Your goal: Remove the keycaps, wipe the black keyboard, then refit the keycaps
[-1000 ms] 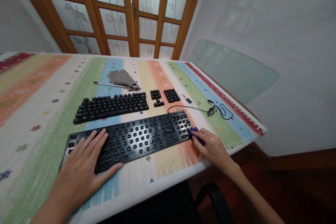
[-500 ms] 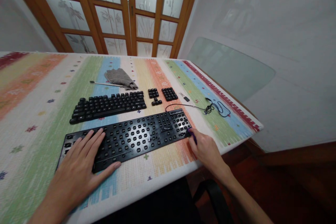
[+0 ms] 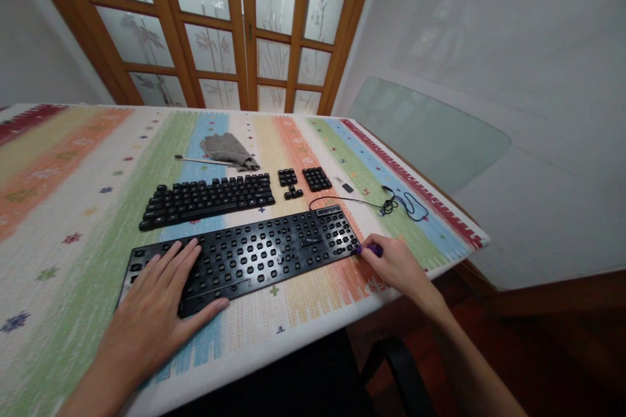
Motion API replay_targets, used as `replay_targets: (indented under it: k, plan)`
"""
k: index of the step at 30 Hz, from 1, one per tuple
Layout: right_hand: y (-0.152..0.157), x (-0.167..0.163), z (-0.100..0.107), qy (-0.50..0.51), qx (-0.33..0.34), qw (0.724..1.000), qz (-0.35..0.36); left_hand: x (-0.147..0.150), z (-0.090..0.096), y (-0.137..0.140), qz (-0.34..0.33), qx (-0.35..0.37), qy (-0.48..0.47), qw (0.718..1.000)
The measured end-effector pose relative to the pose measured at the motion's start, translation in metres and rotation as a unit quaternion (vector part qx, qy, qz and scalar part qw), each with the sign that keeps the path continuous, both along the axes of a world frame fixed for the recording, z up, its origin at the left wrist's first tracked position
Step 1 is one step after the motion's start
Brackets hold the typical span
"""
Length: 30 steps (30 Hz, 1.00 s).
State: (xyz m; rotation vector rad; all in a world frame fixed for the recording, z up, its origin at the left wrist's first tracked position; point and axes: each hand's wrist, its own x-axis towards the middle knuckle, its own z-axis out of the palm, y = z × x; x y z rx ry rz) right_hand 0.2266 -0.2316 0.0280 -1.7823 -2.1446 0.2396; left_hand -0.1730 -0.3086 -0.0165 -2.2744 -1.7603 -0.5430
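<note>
A black keyboard base (image 3: 274, 246) without keycaps lies at a slant near the front of the table. My left hand (image 3: 151, 300) rests flat over its left end, fingers outstretched and the thumb by the front edge. At the right end, my right hand (image 3: 391, 262) is closed on a small purple tool (image 3: 375, 250), its tip at the base's right edge; the tip is too small to make out. Behind the base lie the removed black keycaps, grouped as a main block (image 3: 210, 199), a navigation cluster (image 3: 287, 176), arrow keys (image 3: 293, 192) and a number pad (image 3: 317, 178).
A grey cloth (image 3: 229, 150) lies farther back, partly over a thin white stick (image 3: 203, 160) with a dark tip. A small black piece (image 3: 347, 187) sits right of the number keys. The keyboard's cable (image 3: 408, 205) is coiled at the right. A striped tablecloth (image 3: 78, 273) covers the table.
My right hand has moved slightly right with the purple tool, from over the base's corner to its right edge. My left hand stays flat on the base. The view has shifted a little.
</note>
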Motion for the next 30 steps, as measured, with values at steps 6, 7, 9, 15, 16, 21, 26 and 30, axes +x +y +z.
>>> replay_targets:
  k: [6, 7, 9, 15, 16, 21, 26, 30]
  plan:
    - [0.006, 0.014, 0.016, 0.046, 0.086, 0.995, -0.022, 0.001, 0.000, 0.000, -0.007, 0.004, -0.011, 1.000]
    - [0.007, 0.013, 0.019, 0.046, 0.091, 0.995, -0.016, 0.001, 0.000, 0.001, -0.008, 0.005, -0.010, 1.000]
    - [0.008, 0.011, 0.022, 0.046, 0.100, 0.994, -0.003, 0.000, -0.001, 0.001, -0.009, 0.007, -0.006, 1.000]
    - [0.013, -0.005, 0.028, 0.070, 0.137, 0.986, 0.064, 0.001, -0.003, -0.001, -0.006, 0.012, 0.004, 1.000]
    - [0.013, -0.009, 0.029, 0.070, 0.134, 0.985, 0.085, 0.001, -0.002, -0.002, -0.003, 0.011, 0.006, 1.000]
    - [0.015, -0.035, 0.028, 0.071, 0.104, 0.974, 0.187, 0.002, -0.001, -0.003, 0.002, 0.003, 0.015, 1.000]
    - [0.018, -0.067, 0.019, 0.070, 0.059, 0.958, 0.272, 0.002, -0.002, -0.004, 0.001, 0.006, 0.012, 1.000]
    - [0.017, -0.094, 0.013, 0.054, 0.061, 0.932, 0.353, 0.003, 0.000, -0.005, -0.004, 0.004, 0.008, 1.000]
